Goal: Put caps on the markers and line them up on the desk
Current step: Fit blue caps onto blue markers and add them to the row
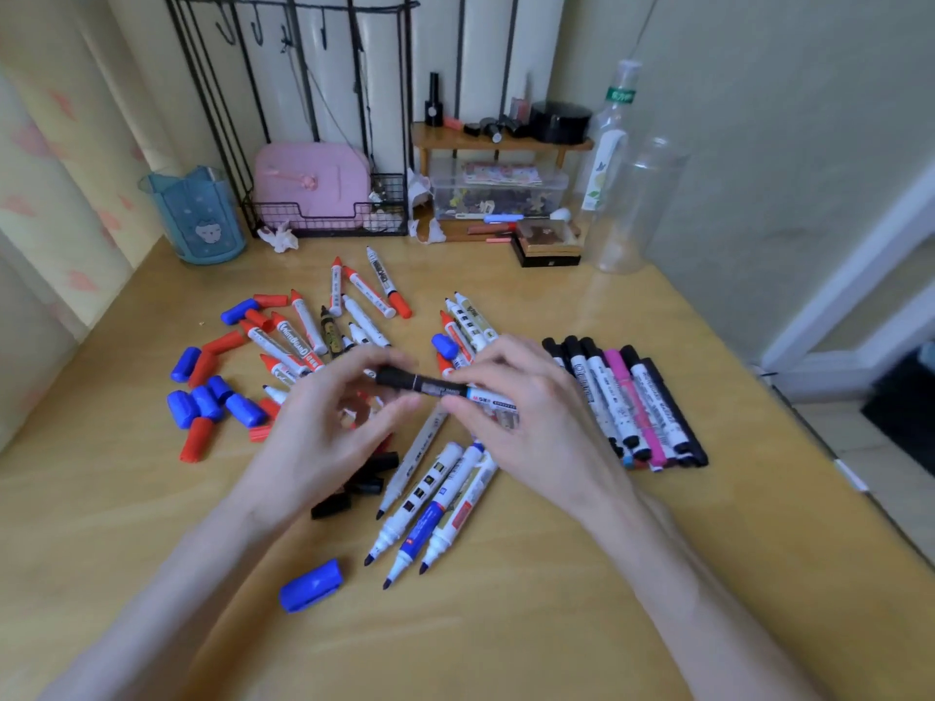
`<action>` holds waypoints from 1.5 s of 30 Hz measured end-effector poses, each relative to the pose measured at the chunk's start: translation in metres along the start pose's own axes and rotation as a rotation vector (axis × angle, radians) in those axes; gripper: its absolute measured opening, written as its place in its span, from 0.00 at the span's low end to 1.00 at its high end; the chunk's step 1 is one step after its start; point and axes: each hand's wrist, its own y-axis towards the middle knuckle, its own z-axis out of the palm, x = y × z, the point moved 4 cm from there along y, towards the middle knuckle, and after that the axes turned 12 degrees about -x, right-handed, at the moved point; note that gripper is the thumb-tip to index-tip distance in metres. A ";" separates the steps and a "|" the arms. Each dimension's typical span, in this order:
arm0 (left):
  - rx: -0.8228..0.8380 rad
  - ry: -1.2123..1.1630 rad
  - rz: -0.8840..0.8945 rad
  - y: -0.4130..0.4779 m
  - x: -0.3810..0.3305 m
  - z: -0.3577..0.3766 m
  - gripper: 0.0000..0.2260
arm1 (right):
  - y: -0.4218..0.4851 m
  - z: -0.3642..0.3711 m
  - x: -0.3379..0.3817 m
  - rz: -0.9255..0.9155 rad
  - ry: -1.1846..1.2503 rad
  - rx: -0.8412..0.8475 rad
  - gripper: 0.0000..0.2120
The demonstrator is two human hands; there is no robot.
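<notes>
Closest to me, bare counter (506, 645) runs wide between my forearms and out to both sides, with one loose blue cap (309, 591) lying on it alone, well apart from everything else. Just beyond it, three uncapped markers (430, 503) lie side by side with their tips towards me, and a few black caps (354, 485) are scattered just left of them, partly under my left wrist.

Above the middle of the counter, my right hand (531, 412) pinches the barrel of a marker (455, 391) between thumb and fingers (506, 349), holding it roughly level. My left hand (324, 422) is at its other end, with blurred fingers (389, 404) curled narrowly round the black cap (397, 379) that sits on the tip.

To the right, a row of capped markers (632, 402) lies packed side to side. A band of open wood separates it from the counter's right edge (809, 427), which slants away beside the wall. To the left, blue and red caps (212, 397) lie in a loose cluster, with bare wood between them and the left edge. Behind my hands, a heap of uncapped red-tipped markers (313, 326) lies crisscrossed.

Along the back edge stand a blue cup (197, 215), a wire rack (324, 215), a small wooden shelf (496, 139) and a clear bottle (632, 210), with open wood between them and the heap.
</notes>
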 end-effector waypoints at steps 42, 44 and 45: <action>0.159 0.069 0.151 0.024 -0.025 0.105 0.18 | -0.018 -0.083 -0.127 0.777 -0.283 -0.099 0.16; 0.158 0.070 0.154 0.024 -0.025 0.104 0.18 | -0.018 -0.083 -0.127 0.771 -0.274 -0.113 0.15; 0.158 0.069 0.154 0.024 -0.024 0.104 0.18 | -0.017 -0.083 -0.127 0.762 -0.271 -0.126 0.15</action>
